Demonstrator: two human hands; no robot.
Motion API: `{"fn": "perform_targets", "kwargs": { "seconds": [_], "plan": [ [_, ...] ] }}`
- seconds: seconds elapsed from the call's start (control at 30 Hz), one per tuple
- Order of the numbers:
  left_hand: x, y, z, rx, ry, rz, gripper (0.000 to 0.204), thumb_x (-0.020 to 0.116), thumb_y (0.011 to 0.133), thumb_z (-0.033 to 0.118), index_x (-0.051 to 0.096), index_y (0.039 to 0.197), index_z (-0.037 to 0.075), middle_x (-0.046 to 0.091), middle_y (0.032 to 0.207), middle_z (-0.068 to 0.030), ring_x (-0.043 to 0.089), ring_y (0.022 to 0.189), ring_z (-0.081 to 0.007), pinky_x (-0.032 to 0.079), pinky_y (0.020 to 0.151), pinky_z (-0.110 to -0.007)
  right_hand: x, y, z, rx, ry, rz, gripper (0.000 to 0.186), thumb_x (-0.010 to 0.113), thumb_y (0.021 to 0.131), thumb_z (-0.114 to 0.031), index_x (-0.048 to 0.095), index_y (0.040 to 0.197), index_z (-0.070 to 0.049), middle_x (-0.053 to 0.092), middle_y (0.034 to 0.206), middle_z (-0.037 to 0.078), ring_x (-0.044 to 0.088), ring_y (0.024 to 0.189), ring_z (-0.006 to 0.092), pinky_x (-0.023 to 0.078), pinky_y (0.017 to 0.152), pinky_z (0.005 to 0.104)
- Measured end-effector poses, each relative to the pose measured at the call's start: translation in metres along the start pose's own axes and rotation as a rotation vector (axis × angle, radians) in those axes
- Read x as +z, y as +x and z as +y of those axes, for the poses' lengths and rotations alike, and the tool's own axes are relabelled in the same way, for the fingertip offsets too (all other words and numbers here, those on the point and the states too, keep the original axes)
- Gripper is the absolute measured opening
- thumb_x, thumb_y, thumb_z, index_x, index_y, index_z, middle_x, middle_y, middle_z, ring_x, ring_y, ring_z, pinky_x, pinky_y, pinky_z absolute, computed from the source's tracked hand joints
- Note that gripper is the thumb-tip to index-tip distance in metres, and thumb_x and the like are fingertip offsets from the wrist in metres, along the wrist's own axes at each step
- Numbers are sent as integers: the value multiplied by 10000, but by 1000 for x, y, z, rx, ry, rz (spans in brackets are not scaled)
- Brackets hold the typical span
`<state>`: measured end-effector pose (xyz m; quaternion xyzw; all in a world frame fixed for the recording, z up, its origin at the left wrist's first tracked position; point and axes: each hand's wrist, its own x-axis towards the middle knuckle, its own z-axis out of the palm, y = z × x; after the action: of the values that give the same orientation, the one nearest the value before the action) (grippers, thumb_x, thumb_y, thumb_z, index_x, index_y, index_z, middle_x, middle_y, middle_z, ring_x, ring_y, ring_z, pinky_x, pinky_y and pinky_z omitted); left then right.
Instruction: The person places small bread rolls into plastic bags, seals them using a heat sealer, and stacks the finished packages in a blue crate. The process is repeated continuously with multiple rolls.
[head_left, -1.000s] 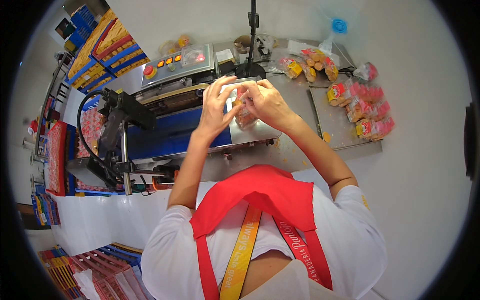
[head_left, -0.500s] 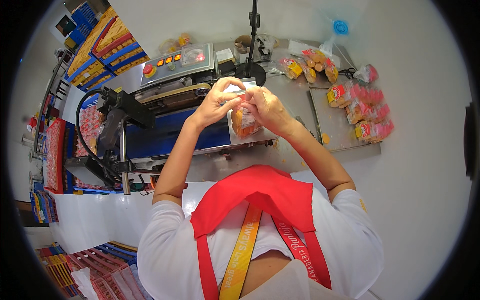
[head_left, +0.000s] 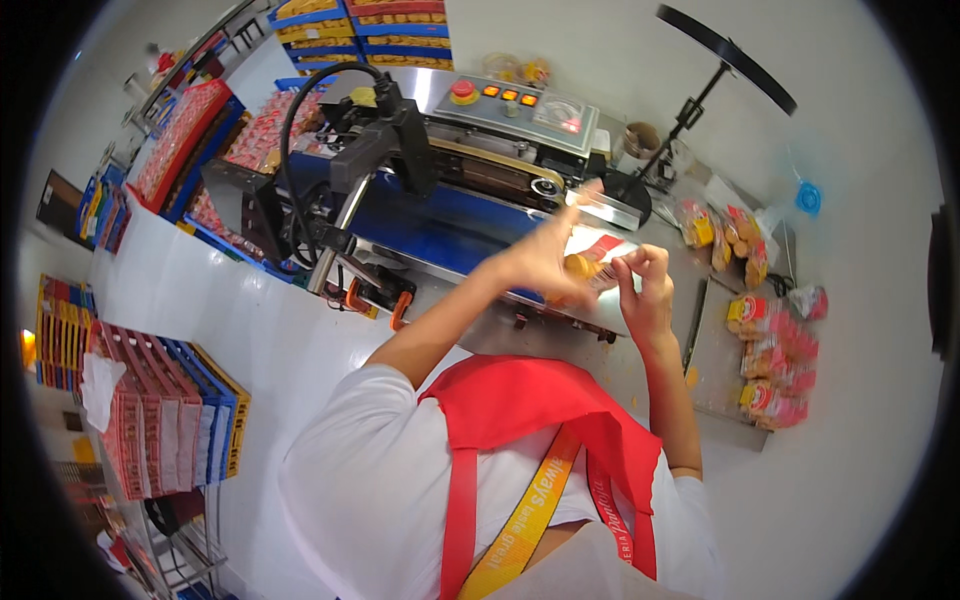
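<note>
Both of my hands hold one clear plastic bag of round orange baked pieces with a red-and-white label. My left hand grips the bag's left side, fingers spread upward. My right hand pinches its right end. The bag hangs just in front of the steel band-sealing machine, above its blue conveyor belt.
Filled bags lie in a pile on the steel table at the right, and more sit behind. A black stand with a ring rises at the back. Crates of packed goods line the left; stacked red and blue crates stand lower left.
The view has swung to the right and tilted. My hands have stayed on the bag and carried it lower, toward the machine's right end.
</note>
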<state>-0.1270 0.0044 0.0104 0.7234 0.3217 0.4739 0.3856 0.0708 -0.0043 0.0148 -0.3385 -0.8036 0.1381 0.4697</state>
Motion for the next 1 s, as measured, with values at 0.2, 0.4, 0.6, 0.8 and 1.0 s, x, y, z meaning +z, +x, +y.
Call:
{"fn": "perform_targets", "kwargs": {
  "seconds": [0.2,0.4,0.6,0.8,1.0],
  "plan": [
    [35,-20,5,-210,202,132,982,822,659,157,252,1452,55,661,951,-154,662,862,-326,512,745,-385,1,19,-24,160,141,-94,317,657,857,-35,402,1045,-13,639,775,110,689,723,239,523,609,317],
    [41,-11,-10,-89,322,281,773,713,743,95,318,1407,52,675,847,-192,671,760,-372,528,648,-388,12,24,-28,15,-216,-90,429,676,828,-66,387,1143,-25,653,790,103,654,679,266,507,590,348],
    [39,-2,0,-137,328,231,867,760,692,142,301,1424,72,686,846,-164,667,791,-368,544,701,-408,11,27,-22,-113,-346,-47,318,685,800,-65,458,1020,-47,631,798,87,628,663,266,491,604,368],
    [30,-3,-4,-113,290,219,953,852,623,123,340,1427,117,679,843,-80,681,863,-215,531,757,-334,-41,51,-14,5,-228,425,167,593,885,-48,466,994,-38,620,769,68,633,684,189,493,600,341],
    [17,4,-22,-222,-128,58,1007,838,646,9,249,1459,98,519,1249,-123,614,1049,-208,522,910,-320,-76,12,31,412,206,-42,228,751,797,-137,572,910,-52,660,799,24,613,707,64,476,598,222]
  ]
}}
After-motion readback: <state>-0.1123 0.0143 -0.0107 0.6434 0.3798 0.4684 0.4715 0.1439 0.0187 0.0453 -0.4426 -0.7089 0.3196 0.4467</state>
